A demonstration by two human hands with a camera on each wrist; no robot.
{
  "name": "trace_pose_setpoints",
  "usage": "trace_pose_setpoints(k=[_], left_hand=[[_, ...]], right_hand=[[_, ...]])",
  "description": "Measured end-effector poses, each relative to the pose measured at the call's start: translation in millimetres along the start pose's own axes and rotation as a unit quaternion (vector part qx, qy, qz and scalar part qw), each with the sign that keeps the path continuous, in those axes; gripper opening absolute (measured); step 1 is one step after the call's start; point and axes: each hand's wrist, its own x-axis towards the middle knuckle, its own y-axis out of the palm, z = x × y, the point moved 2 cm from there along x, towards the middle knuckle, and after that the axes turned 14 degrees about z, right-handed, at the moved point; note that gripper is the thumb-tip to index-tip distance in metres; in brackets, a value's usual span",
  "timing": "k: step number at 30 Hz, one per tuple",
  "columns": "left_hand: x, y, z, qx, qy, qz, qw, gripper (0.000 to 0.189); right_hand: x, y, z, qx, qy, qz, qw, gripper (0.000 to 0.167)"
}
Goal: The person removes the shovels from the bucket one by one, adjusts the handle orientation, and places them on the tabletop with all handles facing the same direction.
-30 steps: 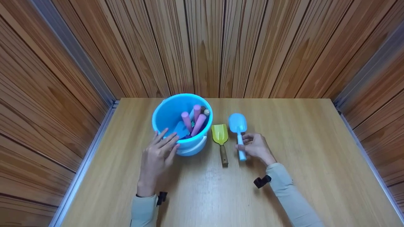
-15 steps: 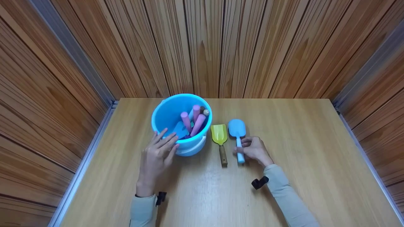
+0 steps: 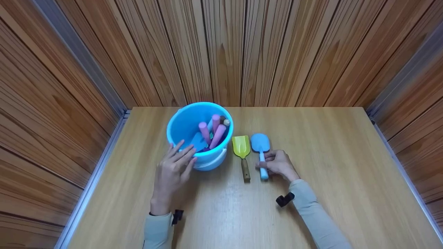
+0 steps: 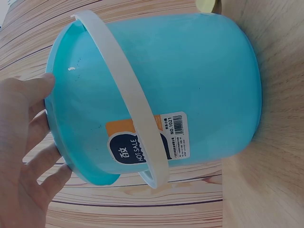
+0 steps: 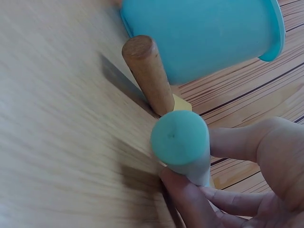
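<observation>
On the left side of the table stands a light-blue bucket (image 3: 207, 162) with a white handle (image 4: 126, 85). My left hand (image 3: 173, 169) holds its near rim, thumb outside and fingers reaching over the edge; the left wrist view shows the fingertips hidden behind the rim (image 4: 53, 107). My right hand (image 3: 279, 163) pinches the handle of a blue toy shovel (image 3: 260, 142) between thumb and fingers, its blade pointing away and low over the table. Left of it lies a yellow toy shovel (image 3: 241, 147) with a brown wooden handle (image 5: 151, 78).
Inside the bucket are several things with pink handles (image 3: 218, 136), a blue blade and a brown handle end. Wood-plank walls (image 3: 226, 52) close off the back and both sides of the wooden table (image 3: 221, 214). A sticker (image 4: 173, 135) is on the bucket's side.
My right hand has drawn the blue shovel slightly toward me, and its blade has come down level beside the yellow shovel. The left hand and bucket have stayed in place.
</observation>
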Motion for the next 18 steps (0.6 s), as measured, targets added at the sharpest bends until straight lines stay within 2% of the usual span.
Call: trace_pose_setpoints(k=[9, 18], left_hand=[[0.6, -0.1, -0.6, 0.007, 0.008, 0.002, 0.9999, 0.049], [-0.7, -1.0, -0.2, 0.033, 0.029, -0.012, 0.9990, 0.051]], right_hand=[[-3.5, -2.1, 5.0, -0.031, 0.008, -0.006, 0.9995, 0.058], [-4.5, 0.9, 8.0, -0.074, -0.004, 0.007, 0.9972, 0.050]])
